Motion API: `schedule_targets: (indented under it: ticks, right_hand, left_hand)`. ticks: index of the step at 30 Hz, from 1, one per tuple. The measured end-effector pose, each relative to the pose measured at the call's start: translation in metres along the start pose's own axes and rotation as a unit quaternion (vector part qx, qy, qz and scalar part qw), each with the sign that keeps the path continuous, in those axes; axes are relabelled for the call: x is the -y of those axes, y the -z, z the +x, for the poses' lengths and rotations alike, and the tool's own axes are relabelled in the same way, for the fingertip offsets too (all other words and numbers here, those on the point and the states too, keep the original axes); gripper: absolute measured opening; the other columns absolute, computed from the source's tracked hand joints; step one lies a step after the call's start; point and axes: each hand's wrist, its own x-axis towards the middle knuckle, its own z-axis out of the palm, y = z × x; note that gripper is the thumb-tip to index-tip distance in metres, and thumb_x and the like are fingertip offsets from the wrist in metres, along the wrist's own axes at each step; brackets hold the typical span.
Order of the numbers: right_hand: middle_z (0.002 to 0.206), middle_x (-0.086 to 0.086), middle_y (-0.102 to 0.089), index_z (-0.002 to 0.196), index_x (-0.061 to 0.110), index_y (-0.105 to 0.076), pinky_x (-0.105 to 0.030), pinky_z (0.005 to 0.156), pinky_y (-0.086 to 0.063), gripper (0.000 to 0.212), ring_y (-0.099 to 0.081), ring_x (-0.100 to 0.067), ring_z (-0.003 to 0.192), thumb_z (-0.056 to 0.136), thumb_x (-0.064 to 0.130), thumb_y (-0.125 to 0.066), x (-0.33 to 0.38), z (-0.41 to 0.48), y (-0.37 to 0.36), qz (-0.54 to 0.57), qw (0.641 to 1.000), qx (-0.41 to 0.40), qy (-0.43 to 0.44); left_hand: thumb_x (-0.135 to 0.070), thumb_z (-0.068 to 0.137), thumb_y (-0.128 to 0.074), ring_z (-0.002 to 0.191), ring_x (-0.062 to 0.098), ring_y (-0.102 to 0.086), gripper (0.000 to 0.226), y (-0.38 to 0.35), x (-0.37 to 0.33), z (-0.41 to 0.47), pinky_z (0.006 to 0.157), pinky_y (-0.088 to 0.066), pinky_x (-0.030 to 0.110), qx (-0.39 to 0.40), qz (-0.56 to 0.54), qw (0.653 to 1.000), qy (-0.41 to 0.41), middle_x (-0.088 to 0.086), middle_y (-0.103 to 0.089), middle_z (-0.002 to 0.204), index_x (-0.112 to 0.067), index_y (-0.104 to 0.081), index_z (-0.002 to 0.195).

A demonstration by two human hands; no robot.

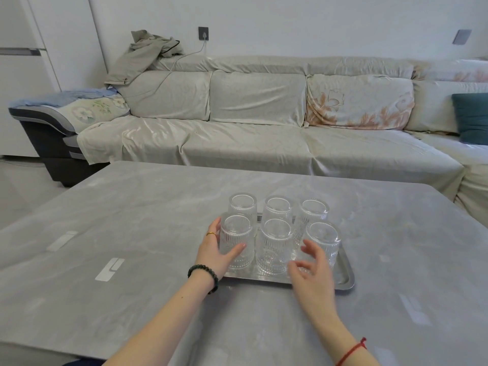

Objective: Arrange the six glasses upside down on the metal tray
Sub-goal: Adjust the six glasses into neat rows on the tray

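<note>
Grey, marbled and faintly glossy, the low table (132, 233) stretches toward a long sofa (264, 128) draped in pale covers, with a jacket (148, 54) slung over its back at far left and a teal cushion (472, 117) at far right. On the table's near-middle sits the metal tray (346, 281), carrying all six glasses (274, 244) bottom-up in two rows of three. The left hand (216, 252) is wrapped around the near-left glass (237, 241), thumb across its front and fingers behind; whether that glass rests fully on the tray I cannot tell. The right hand (311, 270) hangs with fingers spread beside the near-right glass (324, 241), gripping nothing. The task looks nearly finished, with only the last glass left to settle. To do that well, lower it straight down until the rim sits flat, keep a small gap from its neighbours so ribbed walls don't clink, and release by opening the fingers outward rather than dragging. The right hand could steady the tray edge.
</note>
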Motion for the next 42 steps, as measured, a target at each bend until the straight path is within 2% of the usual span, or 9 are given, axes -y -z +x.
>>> schedule_targets:
  ticks: [4,7,12,17,21,25,35,38,42]
  right_hand:
    - [0.118,0.002,-0.048,0.12,0.027,-0.043,-0.018,0.087,-0.039,0.058,-0.049,-0.017,0.099,0.073,0.001,-0.067,-0.006,0.012,0.035,-0.088,0.983,-0.136,0.084]
    - [0.14,-0.002,-0.036,0.137,0.022,-0.026,-0.042,0.107,-0.033,0.081,-0.039,-0.021,0.125,0.072,0.012,-0.073,-0.016,0.028,0.05,-0.096,0.993,-0.07,-0.005]
    - [0.131,-0.004,-0.047,0.135,0.022,-0.03,-0.044,0.103,-0.04,0.08,-0.047,-0.02,0.116,0.07,0.014,-0.076,-0.024,0.038,0.052,-0.084,0.996,-0.001,-0.018]
    - [0.126,0.002,-0.046,0.131,0.025,-0.036,-0.033,0.098,-0.037,0.055,-0.047,-0.014,0.113,0.082,0.031,-0.062,-0.02,0.054,0.059,-0.012,0.999,-0.005,-0.042]
    - [0.139,-0.007,-0.043,0.133,0.015,-0.038,-0.046,0.11,-0.03,0.042,-0.041,-0.022,0.126,0.095,0.034,-0.035,-0.003,0.102,0.071,0.016,0.996,0.005,-0.092]
    - [0.145,-0.009,-0.036,0.136,0.014,-0.034,-0.043,0.106,-0.029,0.048,-0.035,-0.025,0.131,0.095,0.039,-0.028,0.011,0.143,0.067,0.004,0.986,0.083,-0.148]
    - [0.118,-0.003,-0.051,0.12,0.016,-0.05,-0.033,0.087,-0.032,0.045,-0.048,-0.019,0.103,0.096,0.043,-0.023,0.005,0.159,0.058,0.027,0.972,0.138,-0.189]
    - [0.123,-0.008,-0.053,0.121,0.012,-0.05,-0.036,0.09,-0.037,0.042,-0.049,-0.022,0.106,0.096,0.037,-0.027,0.009,0.161,0.056,-0.027,0.98,0.131,-0.145]
    - [0.126,-0.007,-0.056,0.122,0.013,-0.052,-0.029,0.094,-0.035,0.035,-0.05,-0.015,0.109,0.092,0.031,-0.045,0.034,0.17,0.044,-0.159,0.977,0.132,0.057]
  left_hand:
    - [-0.027,0.072,-0.076,0.123,0.012,-0.042,0.085,0.004,0.001,0.004,0.098,-0.032,0.023,0.016,0.015,1.0,0.01,0.0,-0.04,0.142,-0.023,-0.025,0.139]
    - [-0.025,0.072,-0.076,0.125,0.014,-0.042,0.08,0.003,0.001,0.006,0.098,-0.031,0.023,0.023,0.02,1.0,0.006,-0.003,-0.043,0.139,-0.025,-0.028,0.137]
    - [-0.027,0.072,-0.076,0.111,0.007,-0.04,0.078,0.003,0.001,0.007,0.097,-0.032,0.023,0.03,0.029,0.999,0.003,-0.014,-0.042,0.12,-0.026,-0.03,0.136]
    - [-0.051,0.074,-0.058,0.116,0.005,-0.037,0.075,0.006,-0.005,0.015,0.099,-0.031,0.024,0.027,-0.052,0.998,0.029,-0.009,-0.04,0.134,-0.023,-0.029,0.138]
    - [-0.039,0.093,-0.04,0.122,0.007,-0.037,0.056,0.011,-0.021,0.044,0.098,-0.024,0.02,0.016,-0.075,0.996,0.044,0.002,-0.035,0.146,-0.014,-0.026,0.141]
    - [-0.044,0.092,-0.037,0.134,0.02,-0.033,0.059,0.007,-0.034,0.079,0.107,-0.025,0.032,0.048,-0.039,0.995,0.076,0.004,-0.033,0.148,-0.012,-0.028,0.141]
    - [-0.025,0.095,-0.042,0.129,0.019,-0.039,0.043,-0.001,-0.03,0.098,0.095,-0.028,0.023,0.077,-0.023,0.993,0.085,0.006,-0.04,0.144,-0.013,-0.037,0.136]
    - [-0.026,0.096,-0.04,0.131,0.018,-0.037,0.044,0.001,-0.028,0.096,0.099,-0.028,0.025,0.091,-0.031,0.992,0.081,0.004,-0.037,0.146,-0.014,-0.035,0.137]
    - [-0.04,0.093,-0.039,0.135,0.017,-0.032,0.052,0.008,-0.02,0.087,0.109,-0.023,0.031,0.089,-0.047,0.991,0.089,0.0,-0.031,0.149,-0.017,-0.029,0.14]
